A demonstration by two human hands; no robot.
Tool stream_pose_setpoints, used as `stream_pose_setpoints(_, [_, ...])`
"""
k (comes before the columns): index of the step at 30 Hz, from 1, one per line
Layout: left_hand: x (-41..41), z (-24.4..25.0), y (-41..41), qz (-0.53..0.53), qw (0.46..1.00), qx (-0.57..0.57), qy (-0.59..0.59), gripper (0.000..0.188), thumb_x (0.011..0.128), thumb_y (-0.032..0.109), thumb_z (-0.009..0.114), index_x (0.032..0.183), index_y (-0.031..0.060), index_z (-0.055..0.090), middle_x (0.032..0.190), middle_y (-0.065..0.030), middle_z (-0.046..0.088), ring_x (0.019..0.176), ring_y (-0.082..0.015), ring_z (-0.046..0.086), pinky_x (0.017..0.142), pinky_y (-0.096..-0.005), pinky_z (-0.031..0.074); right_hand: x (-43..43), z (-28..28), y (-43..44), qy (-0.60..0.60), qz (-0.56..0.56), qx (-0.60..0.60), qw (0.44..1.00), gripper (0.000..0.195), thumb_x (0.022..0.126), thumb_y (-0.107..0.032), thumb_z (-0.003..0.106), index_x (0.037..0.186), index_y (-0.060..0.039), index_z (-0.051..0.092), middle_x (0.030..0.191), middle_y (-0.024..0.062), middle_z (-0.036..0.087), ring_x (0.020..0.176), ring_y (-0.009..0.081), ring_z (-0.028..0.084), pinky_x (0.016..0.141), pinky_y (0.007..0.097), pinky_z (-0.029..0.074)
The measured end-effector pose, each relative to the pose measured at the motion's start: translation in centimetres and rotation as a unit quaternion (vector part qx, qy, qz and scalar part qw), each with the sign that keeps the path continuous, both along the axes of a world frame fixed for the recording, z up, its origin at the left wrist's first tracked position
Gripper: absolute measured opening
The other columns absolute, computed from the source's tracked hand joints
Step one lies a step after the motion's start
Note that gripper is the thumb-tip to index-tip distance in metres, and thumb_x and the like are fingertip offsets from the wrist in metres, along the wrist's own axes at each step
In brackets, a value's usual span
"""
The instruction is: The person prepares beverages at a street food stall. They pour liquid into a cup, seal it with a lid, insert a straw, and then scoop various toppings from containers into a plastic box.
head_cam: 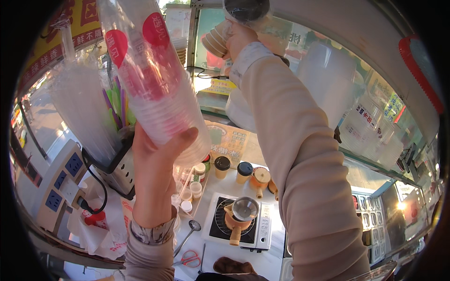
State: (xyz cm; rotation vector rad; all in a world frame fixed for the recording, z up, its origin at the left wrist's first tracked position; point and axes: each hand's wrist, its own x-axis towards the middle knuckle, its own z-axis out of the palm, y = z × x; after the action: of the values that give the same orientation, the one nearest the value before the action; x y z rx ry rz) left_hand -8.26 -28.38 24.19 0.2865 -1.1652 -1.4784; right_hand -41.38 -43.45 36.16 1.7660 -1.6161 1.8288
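Note:
My left hand [165, 154] grips a long stack of clear plastic cups [175, 112] with red printed dots, tilted up toward the top left. My right arm reaches far up, and my right hand [242, 38] is closed around a tilted stack of brown paper cups [215, 39] near the glass. Just above that hand is a round dark thing in clear plastic [247, 10], partly cut off by the picture's edge. Below, a small clay pot [237, 224] with a metal strainer [245, 208] on top sits on a portable stove [264, 224].
Lidded paper cups [222, 168] and a lidded clay pot [260, 177] stand behind the stove. Scissors [191, 259], a ladle [194, 226] and a brown cloth [233, 266] lie in front. At left are a straw holder [119, 172] and a power strip [59, 186] with a plugged-in cord.

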Motion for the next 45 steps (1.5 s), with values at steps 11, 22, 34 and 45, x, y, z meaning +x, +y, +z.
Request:
stream_pose_setpoints(11, [6.8, -10.4, 4.8, -0.127, 0.972, 0.122, -0.159, 0.085, 0.064, 0.0, 0.089, 0.138, 0.0038, 0.047, 0.128, -0.0093, 0.06, 0.12, -0.0231, 0.06, 0.102, -0.0399, 0.051, 1.5, -2.3, -10.6, 0.178, -0.149, 0.083, 0.969, 0.051, 0.078, -0.018, 0.084, 0.125, -0.0051, 0.069, 0.115, 0.0097, 0.072, 0.101, 0.0184, 0.067, 0.087, 0.0315, 0.054])
stream_pose_setpoints(22, [7.6, -12.1, 3.0, -0.199, 0.957, 0.16, -0.136, 0.078, 0.067, -0.001, 0.089, 0.135, 0.0029, 0.05, 0.125, -0.0084, 0.062, 0.115, -0.0203, 0.062, 0.099, -0.0366, 0.052, 2.2, -4.4, -13.1, -0.514, 0.144, -0.002, 0.845, 0.042, 0.088, -0.013, 0.07, 0.128, -0.0067, 0.06, 0.13, 0.0168, 0.064, 0.112, 0.0324, 0.064, 0.093, 0.0532, 0.05])
stream_pose_setpoints(34, [7.8, -13.8, 2.8, -0.243, 0.951, 0.102, -0.16, 0.083, 0.067, 0.001, 0.09, 0.138, 0.0042, 0.047, 0.129, -0.0086, 0.06, 0.12, -0.0198, 0.06, 0.101, -0.0385, 0.051, 3.1, 2.4, -11.5, -0.4, 0.077, -0.012, 0.913, 0.046, 0.087, -0.008, 0.063, 0.132, -0.0014, 0.055, 0.128, 0.0204, 0.064, 0.111, 0.0297, 0.064, 0.086, 0.041, 0.053])
stream_pose_setpoints(45, [8.1, -14.0, 4.4, -0.212, 0.955, 0.155, -0.136, 0.082, 0.068, 0.001, 0.089, 0.138, 0.0037, 0.046, 0.13, -0.01, 0.059, 0.12, -0.0208, 0.06, 0.102, -0.0397, 0.052, 8.6, 7.8, -5.8, -0.347, -0.006, -0.007, 0.938, 0.043, 0.096, -0.008, 0.047, 0.137, 0.0035, 0.043, 0.125, 0.0328, 0.061, 0.097, 0.0333, 0.068, 0.069, 0.0399, 0.06])
